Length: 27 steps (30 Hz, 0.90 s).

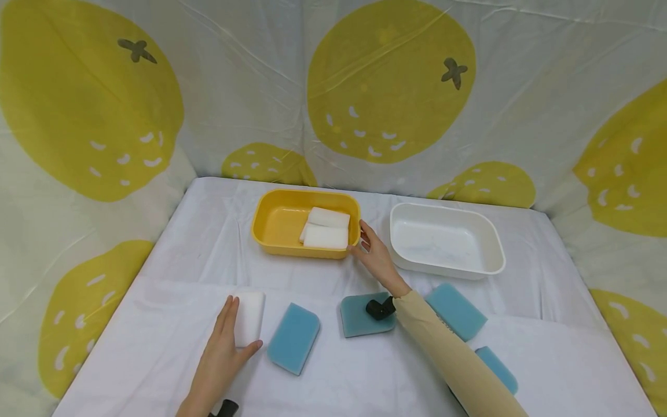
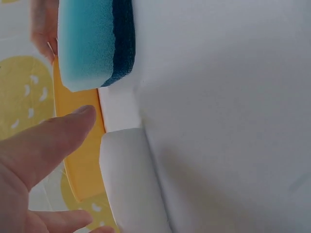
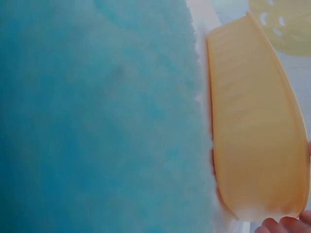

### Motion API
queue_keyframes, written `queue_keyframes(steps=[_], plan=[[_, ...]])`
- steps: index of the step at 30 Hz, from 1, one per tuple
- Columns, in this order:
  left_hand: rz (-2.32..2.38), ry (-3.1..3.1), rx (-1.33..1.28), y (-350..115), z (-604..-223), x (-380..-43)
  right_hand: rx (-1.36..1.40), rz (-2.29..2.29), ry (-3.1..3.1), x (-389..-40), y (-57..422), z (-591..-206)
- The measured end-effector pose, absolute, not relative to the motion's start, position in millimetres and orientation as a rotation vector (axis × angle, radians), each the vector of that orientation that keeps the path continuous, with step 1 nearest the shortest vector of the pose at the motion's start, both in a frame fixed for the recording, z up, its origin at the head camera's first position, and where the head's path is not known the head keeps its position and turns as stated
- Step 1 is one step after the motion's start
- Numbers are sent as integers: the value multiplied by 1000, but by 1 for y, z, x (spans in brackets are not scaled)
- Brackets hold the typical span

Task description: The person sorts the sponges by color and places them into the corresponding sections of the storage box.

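Note:
On the cloth at front left lies a white sponge block [image 1: 250, 318]. My left hand [image 1: 221, 350] is close around it, fingers along its left side and thumb spread out to the right. In the left wrist view the thumb [image 2: 53, 141] stands apart from the white block. My right hand [image 1: 377, 258] holds the right end of a yellow tub [image 1: 276, 252], thumb at the front corner and fingers on the end wall. Several white sponge blocks [image 1: 325, 236] lie inside the tub, toward its right. Its yellow wall [image 3: 257, 126] shows in the right wrist view.
Right of the yellow tub stands a white tub [image 1: 448, 266]. Between the hands are a blue sponge [image 1: 294, 339] and another blue sponge [image 1: 354, 324]. Two more, a blue sponge [image 1: 458, 310] and one partly hidden blue sponge [image 1: 497, 370], lie beside the right sleeve [image 1: 448, 359].

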<state>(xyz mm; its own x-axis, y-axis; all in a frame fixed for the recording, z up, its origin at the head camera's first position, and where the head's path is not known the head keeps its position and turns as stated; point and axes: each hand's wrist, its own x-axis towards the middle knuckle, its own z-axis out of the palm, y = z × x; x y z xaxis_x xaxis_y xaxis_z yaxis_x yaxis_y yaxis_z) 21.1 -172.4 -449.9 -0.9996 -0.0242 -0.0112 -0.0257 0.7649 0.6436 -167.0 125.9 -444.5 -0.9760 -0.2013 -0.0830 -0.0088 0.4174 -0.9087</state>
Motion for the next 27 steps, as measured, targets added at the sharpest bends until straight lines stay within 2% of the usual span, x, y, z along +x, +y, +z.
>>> queue_keyframes(steps=[6,16,21,27], plan=[[1053,2966,-83,-170,-453,20,-180,-1631,2417,-168,127,-440],[1000,2967,-173,-169,-454,18,-181,-1621,2397,-149,121,-403],[994,2948,-199,-168,-459,18,-206,-1640,2382,-152,123,-409],[968,2985,-177,-167,-462,17,-227,-1700,2362,-164,129,-438]])
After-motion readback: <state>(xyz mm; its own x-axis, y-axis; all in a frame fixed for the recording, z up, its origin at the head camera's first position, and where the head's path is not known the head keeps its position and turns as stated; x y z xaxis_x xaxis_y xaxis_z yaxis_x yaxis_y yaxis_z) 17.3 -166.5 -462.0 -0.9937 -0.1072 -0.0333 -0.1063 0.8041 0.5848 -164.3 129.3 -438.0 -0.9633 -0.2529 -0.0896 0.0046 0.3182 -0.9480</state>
